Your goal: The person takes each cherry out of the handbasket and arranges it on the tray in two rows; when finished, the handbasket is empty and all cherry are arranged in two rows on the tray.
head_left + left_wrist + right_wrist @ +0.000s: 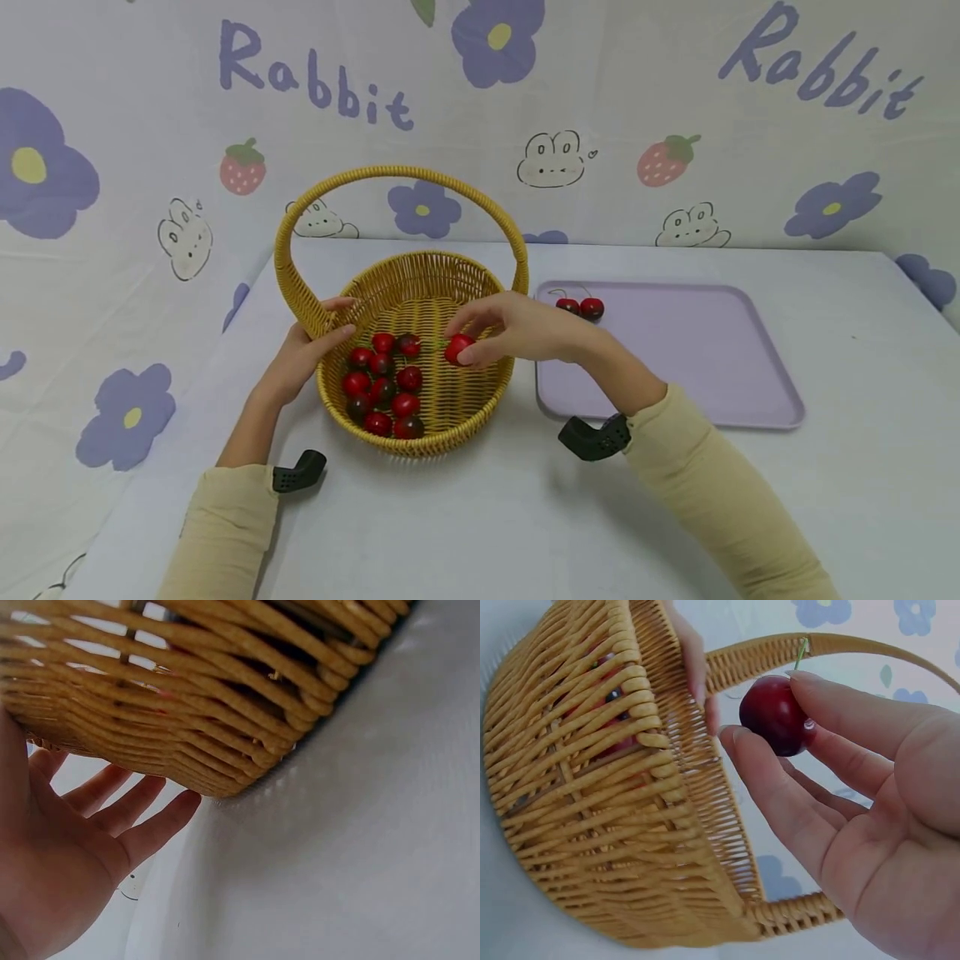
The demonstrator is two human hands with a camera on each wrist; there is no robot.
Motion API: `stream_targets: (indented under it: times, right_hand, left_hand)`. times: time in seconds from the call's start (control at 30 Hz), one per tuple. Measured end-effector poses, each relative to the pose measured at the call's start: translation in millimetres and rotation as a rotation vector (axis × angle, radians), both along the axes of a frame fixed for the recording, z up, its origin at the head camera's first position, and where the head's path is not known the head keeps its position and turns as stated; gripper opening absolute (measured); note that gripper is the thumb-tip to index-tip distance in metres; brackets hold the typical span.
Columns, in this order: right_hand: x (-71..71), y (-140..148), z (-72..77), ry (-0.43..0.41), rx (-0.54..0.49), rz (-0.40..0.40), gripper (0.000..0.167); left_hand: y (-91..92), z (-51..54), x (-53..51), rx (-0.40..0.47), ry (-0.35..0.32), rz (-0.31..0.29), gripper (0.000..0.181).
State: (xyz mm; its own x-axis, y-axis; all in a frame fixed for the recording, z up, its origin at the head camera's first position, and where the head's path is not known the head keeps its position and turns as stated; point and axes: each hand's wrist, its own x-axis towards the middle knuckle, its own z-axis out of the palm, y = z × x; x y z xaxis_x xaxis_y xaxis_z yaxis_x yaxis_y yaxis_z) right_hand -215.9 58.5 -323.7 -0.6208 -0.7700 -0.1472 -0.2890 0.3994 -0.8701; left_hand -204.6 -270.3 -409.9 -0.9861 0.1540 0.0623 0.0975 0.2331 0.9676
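A yellow wicker basket (pixel 420 442) with a tall arched handle stands on the table, several dark red cherries (pixel 381 387) lying in its left half. At its left rim my left hand (pixel 296 358) holds on near the foot of the handle, thumb over the edge. Its other fingers (pixel 161 825) reach along the outside wall in the left wrist view. Over the basket's right part, my right hand (pixel 517 329) pinches one cherry (pixel 772 714) between thumb and fingertips. That cherry's green stem shows in the right wrist view.
To the right of the basket lies a flat lilac tray (pixel 675 358). Two cherries (pixel 580 308) with stems sit in its far left corner. A printed cloth (pixel 465 108) hangs behind the white table (pixel 450 533).
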Motion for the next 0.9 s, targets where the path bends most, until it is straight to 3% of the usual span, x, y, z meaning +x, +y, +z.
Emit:
stream_targets:
  times: [0.27, 0.5, 0.9]
  right_hand:
    - [8.5, 31.1, 9.6, -0.007, -0.053, -0.023, 0.032]
    - [9.6, 64.2, 12.8, -0.062, -0.12, -0.057, 0.031]
    - [-6.9, 114.8, -7.7, -0.059, -0.179, -0.263, 0.036]
  left_hand:
    - [0.9, -1.2, -1.0, 0.006, -0.004, -0.012, 0.052]
    - [0.5, -1.7, -0.3, 0.017, -0.003, -0.008, 0.052]
    - [1.3, -2.4, -0.1, 0.015, -0.002, -0.007, 0.054]
